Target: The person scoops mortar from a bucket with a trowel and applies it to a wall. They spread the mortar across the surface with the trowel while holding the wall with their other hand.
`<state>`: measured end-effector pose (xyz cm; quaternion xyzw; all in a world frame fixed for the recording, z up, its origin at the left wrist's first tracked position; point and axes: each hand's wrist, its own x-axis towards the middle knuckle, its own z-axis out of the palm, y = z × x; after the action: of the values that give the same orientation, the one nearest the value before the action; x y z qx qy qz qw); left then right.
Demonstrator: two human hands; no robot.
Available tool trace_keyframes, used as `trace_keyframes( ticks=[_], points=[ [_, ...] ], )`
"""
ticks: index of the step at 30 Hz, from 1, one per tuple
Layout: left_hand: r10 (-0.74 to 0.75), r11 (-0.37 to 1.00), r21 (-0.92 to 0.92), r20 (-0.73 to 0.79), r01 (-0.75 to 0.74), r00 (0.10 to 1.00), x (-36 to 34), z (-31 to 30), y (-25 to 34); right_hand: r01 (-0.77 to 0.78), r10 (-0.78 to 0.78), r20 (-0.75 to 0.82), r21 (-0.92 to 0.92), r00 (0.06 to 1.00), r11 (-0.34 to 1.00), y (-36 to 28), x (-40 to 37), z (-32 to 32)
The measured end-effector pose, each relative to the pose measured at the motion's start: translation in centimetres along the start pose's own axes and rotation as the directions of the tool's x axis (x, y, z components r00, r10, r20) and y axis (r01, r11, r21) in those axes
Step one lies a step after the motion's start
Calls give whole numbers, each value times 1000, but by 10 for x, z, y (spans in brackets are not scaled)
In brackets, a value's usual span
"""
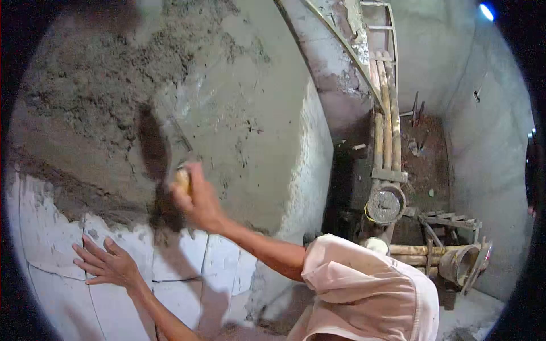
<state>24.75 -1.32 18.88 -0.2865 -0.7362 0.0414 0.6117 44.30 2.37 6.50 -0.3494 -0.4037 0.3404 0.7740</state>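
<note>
My right hand (196, 196) is closed around the yellowish handle of a trowel (182, 178). The trowel's blade is against or very close to the wet grey mortar (239, 131) on the wall; its outline is blurred, and a dark shadow falls beside it. Around the blade the mortar is partly smooth, while toward the upper left it stays rough and lumpy. Lower down, my left hand (111, 264) lies with fingers spread on the white blocks (176, 261) of the wall, holding nothing.
On the right, a bucket of mortar (387, 204) stands by bamboo poles (388, 119). A second bucket (459, 266) lies tilted near a wooden ladder-like frame (452, 220). Bare plastered walls (483, 142) and a debris-strewn floor (426, 165) lie beyond.
</note>
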Motion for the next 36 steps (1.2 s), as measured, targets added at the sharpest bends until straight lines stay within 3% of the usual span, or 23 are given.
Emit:
trace_keyframes(
  ticks=[2,4,5,6,7,8,9,11,13,16,18,20,21,22,24,26,28,31,33,34,35,36],
  points=[
    [24,999,-25,-54,-25,998,-1,17,-3,-30,30,27,13,999,999,-15,-16,-8],
    [-3,999,-51,-144,-5,990,1,24,0,248,-252,18,-257,968,934,12,-13,-46],
    [-183,712,-610,-639,-347,747,11,61,6,128,-114,60,-415,992,901,20,-11,-80],
    [-183,710,-616,-629,-341,755,8,65,5,20,29,77,-566,997,824,33,-7,-117],
    [-150,757,-572,-623,-316,768,9,65,3,79,-83,21,-588,996,805,77,0,-151],
    [-118,801,-523,-614,-291,780,11,66,4,-65,42,-59,-482,997,874,92,6,-180],
    [-157,792,-569,-539,-221,827,11,70,7,-66,10,-91,-634,996,770,124,16,-208],
    [-128,817,-527,-562,-234,817,11,75,5,-222,141,-207,-449,968,865,148,47,-236],
    [-100,836,-467,-646,-288,757,17,66,5,-277,230,-211,-235,950,932,151,89,-235],
    [-57,882,-397,-626,-254,778,17,73,4,-303,289,-128,-110,949,947,184,142,-218],
    [-53,837,-452,-628,-309,777,20,78,4,-355,351,-71,-69,934,932,213,142,-215],
    [6,836,-420,-635,-352,772,31,95,-5,-514,517,-25,73,856,855,235,113,-207],
    [7,990,-119,-466,-70,885,16,57,5,-569,573,-42,81,818,818,235,94,-199],
    [13,991,-113,-461,-73,887,18,67,2,-625,631,-63,89,773,775,231,74,-191],
    [-6,913,-305,-674,-270,739,26,90,-3,-684,707,-12,244,707,687,226,56,-172],
    [-17,881,-360,-673,-308,739,23,80,5,-709,763,-23,351,647,612,201,50,-144],
    [-28,844,-410,-678,-346,735,23,76,6,-687,720,4,304,694,660,172,32,-117],
    [-5,917,-307,-647,-254,763,17,67,4,-604,611,37,206,791,770,167,-26,-92],
    [-43,917,-330,-642,-225,766,14,63,6,-367,379,40,-167,925,915,185,-69,-89],
    [-75,916,-350,-631,-197,772,15,61,7,-355,365,38,-158,930,921,183,-75,-101],
    [-87,822,-487,-620,-296,780,16,53,8,-301,339,113,-264,934,917,181,-83,-125],
    [-97,824,-489,-621,-287,778,17,55,6,-234,320,192,-369,928,899,180,-86,-140]
  ],
)
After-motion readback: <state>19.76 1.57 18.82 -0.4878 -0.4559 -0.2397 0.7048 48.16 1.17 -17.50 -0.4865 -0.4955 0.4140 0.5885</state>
